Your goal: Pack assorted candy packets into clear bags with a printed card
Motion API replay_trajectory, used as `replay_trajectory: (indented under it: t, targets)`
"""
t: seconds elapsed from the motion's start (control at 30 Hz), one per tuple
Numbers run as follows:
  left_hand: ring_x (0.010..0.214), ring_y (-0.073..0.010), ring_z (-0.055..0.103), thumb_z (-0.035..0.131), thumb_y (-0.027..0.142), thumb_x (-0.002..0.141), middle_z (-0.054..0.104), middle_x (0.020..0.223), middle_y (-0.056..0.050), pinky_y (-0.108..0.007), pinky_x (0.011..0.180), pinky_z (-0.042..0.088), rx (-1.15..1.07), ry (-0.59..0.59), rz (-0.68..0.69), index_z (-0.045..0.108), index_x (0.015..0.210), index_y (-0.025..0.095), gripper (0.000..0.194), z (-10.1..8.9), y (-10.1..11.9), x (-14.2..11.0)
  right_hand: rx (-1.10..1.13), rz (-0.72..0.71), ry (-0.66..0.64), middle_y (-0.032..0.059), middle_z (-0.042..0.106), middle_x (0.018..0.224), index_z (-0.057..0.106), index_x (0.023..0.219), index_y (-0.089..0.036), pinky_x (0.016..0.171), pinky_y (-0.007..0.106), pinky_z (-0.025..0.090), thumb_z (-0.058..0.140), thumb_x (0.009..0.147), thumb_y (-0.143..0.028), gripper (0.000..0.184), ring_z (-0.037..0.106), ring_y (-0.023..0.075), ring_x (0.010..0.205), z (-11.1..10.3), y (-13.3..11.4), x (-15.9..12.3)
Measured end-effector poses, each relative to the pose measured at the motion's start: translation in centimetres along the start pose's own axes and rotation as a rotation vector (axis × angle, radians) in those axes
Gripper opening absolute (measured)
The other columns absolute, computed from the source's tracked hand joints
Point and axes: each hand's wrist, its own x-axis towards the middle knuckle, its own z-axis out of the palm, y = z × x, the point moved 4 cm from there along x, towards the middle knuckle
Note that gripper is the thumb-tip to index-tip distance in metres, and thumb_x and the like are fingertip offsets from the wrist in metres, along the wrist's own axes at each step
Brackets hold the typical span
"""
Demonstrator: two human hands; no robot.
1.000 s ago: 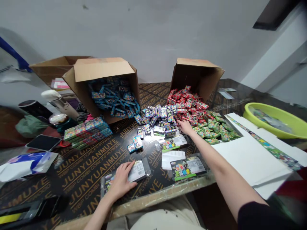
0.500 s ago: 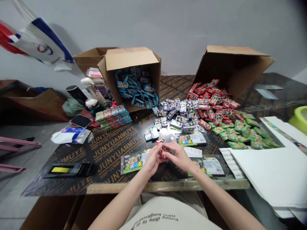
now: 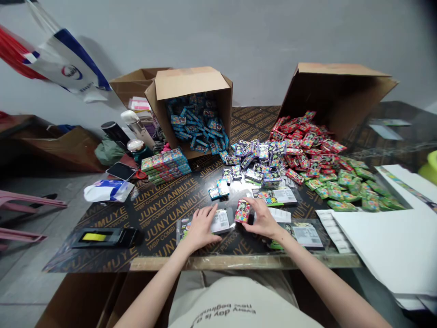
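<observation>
The right hand (image 3: pixel 262 221) grips a red candy packet (image 3: pixel 242 211) between thumb and fingers, its printed face visible. This packet is located in front of the purple packets (image 3: pixel 261 157), on the person's side of that pile. The left hand (image 3: pixel 202 230) lies palm down over a flat printed sleeve (image 3: pixel 220 221), fingers slightly spread, with no packet visible in its grip; the sleeve is left of the held packet.

Relative to the purple packets, the remaining items on the dark printed counter (image 3: pixel 164 200) are positioned as follows. Red packets (image 3: pixel 309 146) adjoin on the right, spilling from an open carton (image 3: pixel 355 100). Green packets (image 3: pixel 358 187) lie farther right, beyond the near edge of the red ones. A carton of blue packets (image 3: pixel 196 123) stands to the left, behind. Small blue packets (image 3: pixel 219 189) lie to the near left. A stack of printed boxes (image 3: pixel 165 165) is farther left, and a black tape dispenser (image 3: pixel 104 238) is at the near left.
</observation>
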Motion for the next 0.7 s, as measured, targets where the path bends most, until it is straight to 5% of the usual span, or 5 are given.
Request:
replay_trajectory:
  t: [0.1,0.33,0.57,0.7]
  targets:
    - [0.110,-0.0292,0.044,0.074,0.027,0.050,0.050,0.120,-0.010,-0.044,0.097,0.030,0.123,-0.052,0.034,0.024,0.138,0.021,0.101,0.3,-1.0,-0.4,0.069,-0.008,-0.055,0.0101,0.053,0.116,0.035,0.130,-0.020,0.092,0.043,0.037,0.065,0.064,-0.025,0.073,0.048,0.0265,0.106,1.2,0.5,-0.4]
    - [0.111,-0.0254,0.046,0.074,0.023,0.053,0.046,0.124,-0.008,-0.039,0.097,0.034,-0.072,-0.077,0.050,0.012,0.140,0.025,0.106,-0.7,-0.7,-0.6,0.413,-0.036,-0.246,0.0085,0.044,0.130,0.030,0.132,-0.020,0.099,0.036,0.036,0.068,0.062,-0.026,0.080,0.046,0.0209,0.116,1.7,-0.3,0.0]
    - [0.110,-0.0257,0.045,0.069,0.027,0.062,0.047,0.119,-0.007,-0.042,0.098,0.033,-0.006,-0.038,0.077,0.010,0.140,0.025,0.098,0.1,-0.3,0.3,0.156,-0.057,-0.261,0.0088,0.052,0.122,0.035,0.129,-0.018,0.097,0.039,0.032,0.072,0.054,-0.029,0.084,0.047,0.0248,0.110,-0.2,-0.4,0.6]
    - [0.109,-0.0253,0.047,0.069,0.033,0.063,0.047,0.119,-0.008,-0.041,0.095,0.037,-0.049,-0.092,0.115,0.014,0.139,0.026,0.094,1.3,0.4,0.7,0.219,-0.110,-0.300,0.0071,0.050,0.126,0.036,0.128,-0.021,0.097,0.034,0.031,0.074,0.054,-0.035,0.084,0.047,0.0222,0.112,-0.3,0.2,0.6]
